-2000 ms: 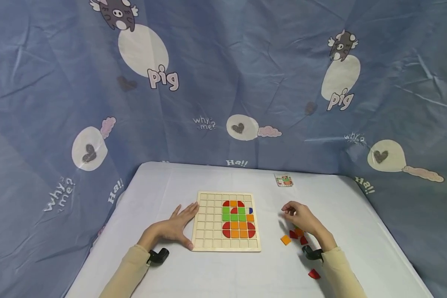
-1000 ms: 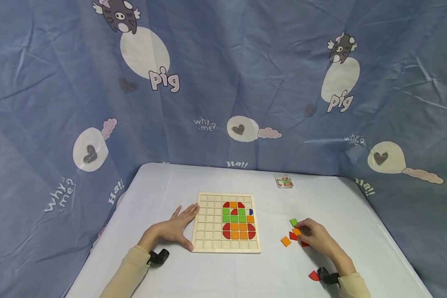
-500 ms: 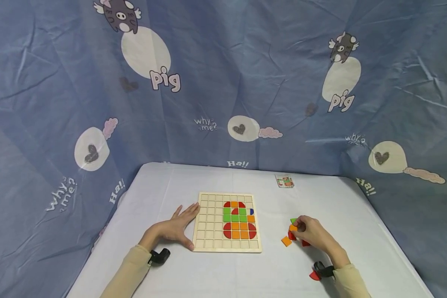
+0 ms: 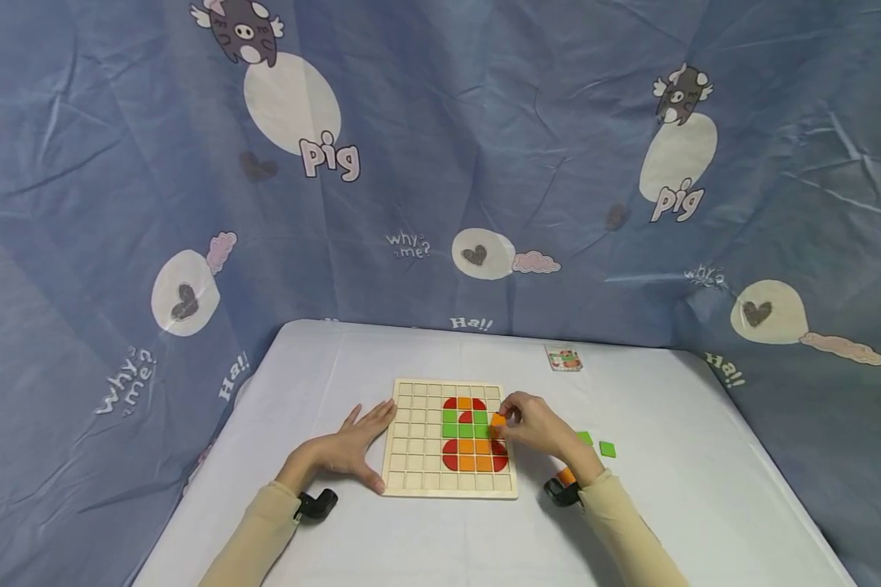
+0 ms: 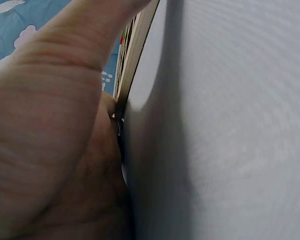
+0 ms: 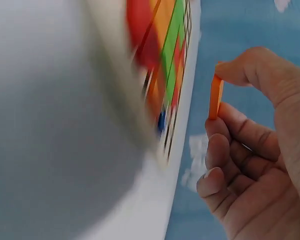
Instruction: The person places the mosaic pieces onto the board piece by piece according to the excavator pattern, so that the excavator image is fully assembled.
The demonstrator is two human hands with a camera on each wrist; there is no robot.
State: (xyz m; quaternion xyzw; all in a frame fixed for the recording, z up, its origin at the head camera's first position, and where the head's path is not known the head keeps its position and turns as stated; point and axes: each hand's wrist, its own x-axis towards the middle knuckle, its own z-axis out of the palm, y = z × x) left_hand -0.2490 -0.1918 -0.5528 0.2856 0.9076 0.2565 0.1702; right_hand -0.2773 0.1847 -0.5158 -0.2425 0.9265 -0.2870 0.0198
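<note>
A wooden grid board (image 4: pixel 414 448) carries red, orange and green tiles on its right half. My left hand (image 4: pixel 347 448) lies spread beside it, fingertips and thumb at its left edge; in the left wrist view the thumb fills much of the frame by the board's side. Over the board's right edge, my right hand (image 4: pixel 532 422) pinches an orange square tile (image 6: pixel 216 97) between thumb and index finger, its other fingers curled. The right wrist view shows that tile raised off the board, on edge, and a small blue piece (image 6: pixel 161 121) in the grid.
Right of the board lie two green tiles (image 4: pixel 607 449) and another orange tile (image 4: pixel 567 474), partly covered by the right wrist. A small patterned card (image 4: pixel 564 359) lies at the back of the white table (image 4: pixel 323 538). A blue printed curtain (image 4: pixel 396 122) hangs behind.
From the loose tiles, my right hand has moved left to the board with an orange square. A second green tile now shows; the red loose pieces are hidden behind the arm. The left hand stays put.
</note>
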